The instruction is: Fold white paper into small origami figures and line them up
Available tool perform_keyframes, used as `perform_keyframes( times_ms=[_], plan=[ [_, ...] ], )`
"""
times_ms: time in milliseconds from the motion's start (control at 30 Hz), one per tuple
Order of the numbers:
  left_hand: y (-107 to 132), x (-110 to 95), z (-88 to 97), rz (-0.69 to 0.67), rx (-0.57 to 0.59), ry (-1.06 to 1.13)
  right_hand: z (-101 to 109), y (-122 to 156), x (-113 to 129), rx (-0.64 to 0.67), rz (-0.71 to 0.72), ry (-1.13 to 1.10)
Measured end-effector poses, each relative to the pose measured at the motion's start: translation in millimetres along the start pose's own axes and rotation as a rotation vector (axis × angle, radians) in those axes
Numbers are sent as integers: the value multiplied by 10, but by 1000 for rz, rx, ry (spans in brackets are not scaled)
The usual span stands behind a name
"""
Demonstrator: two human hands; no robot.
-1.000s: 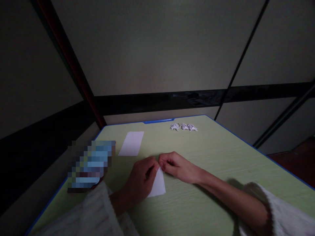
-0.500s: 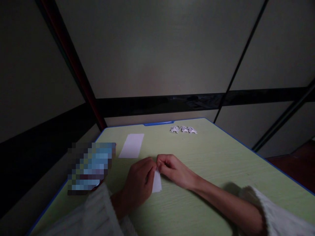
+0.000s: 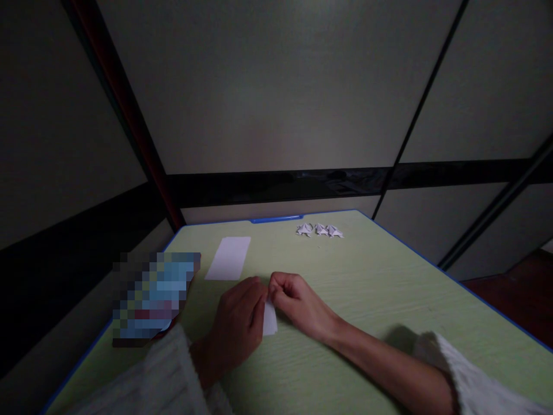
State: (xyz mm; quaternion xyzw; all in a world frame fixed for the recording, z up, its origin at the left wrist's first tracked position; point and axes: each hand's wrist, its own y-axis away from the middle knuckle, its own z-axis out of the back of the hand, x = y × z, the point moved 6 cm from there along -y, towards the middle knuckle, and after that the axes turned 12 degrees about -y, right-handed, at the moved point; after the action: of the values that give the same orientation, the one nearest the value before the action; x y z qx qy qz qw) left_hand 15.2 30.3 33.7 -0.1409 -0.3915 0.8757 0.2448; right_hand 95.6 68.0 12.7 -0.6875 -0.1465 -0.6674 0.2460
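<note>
Between my two hands is a small piece of white paper (image 3: 270, 320), its lower part showing below the fingers. My left hand (image 3: 239, 317) is closed on the paper's left side, thumb and fingers pinched near its top. Fingers curled, my right hand (image 3: 294, 295) pinches the paper's top end, almost touching the left fingertips. The hands cover the paper's upper part, so its folds there are hidden. Farther off, three small folded white paper figures (image 3: 320, 230) stand in a row near the table's far edge.
A stack of white paper sheets (image 3: 228, 258) lies beyond my left hand. At the left edge rests a flat, blurred-out bluish object (image 3: 159, 297). The light green table (image 3: 367, 276) has a blue rim, and pale cabinet panels (image 3: 268, 104) rise behind it.
The whole view has shifted slightly. Both hands keep nearly the same pinch on the paper, with only small finger movement.
</note>
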Motion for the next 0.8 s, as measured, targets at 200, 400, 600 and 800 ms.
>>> perform_keyframes(
  times_ms=[200, 400, 600, 800],
  plan=[
    [7, -1, 38, -37, -51, -46, -63, -48, -144, -43, -74, -261],
    [-24, 103, -69, 218, 124, 202, -20, -79, -92, 153, -110, -381],
    [-8, 175, -236, 447, 312, 465, 128, -18, -11, 318, -55, -19],
    [81, 204, -387, 515, 425, 676, 137, -17, -70, 338, -62, 55]
  ],
)
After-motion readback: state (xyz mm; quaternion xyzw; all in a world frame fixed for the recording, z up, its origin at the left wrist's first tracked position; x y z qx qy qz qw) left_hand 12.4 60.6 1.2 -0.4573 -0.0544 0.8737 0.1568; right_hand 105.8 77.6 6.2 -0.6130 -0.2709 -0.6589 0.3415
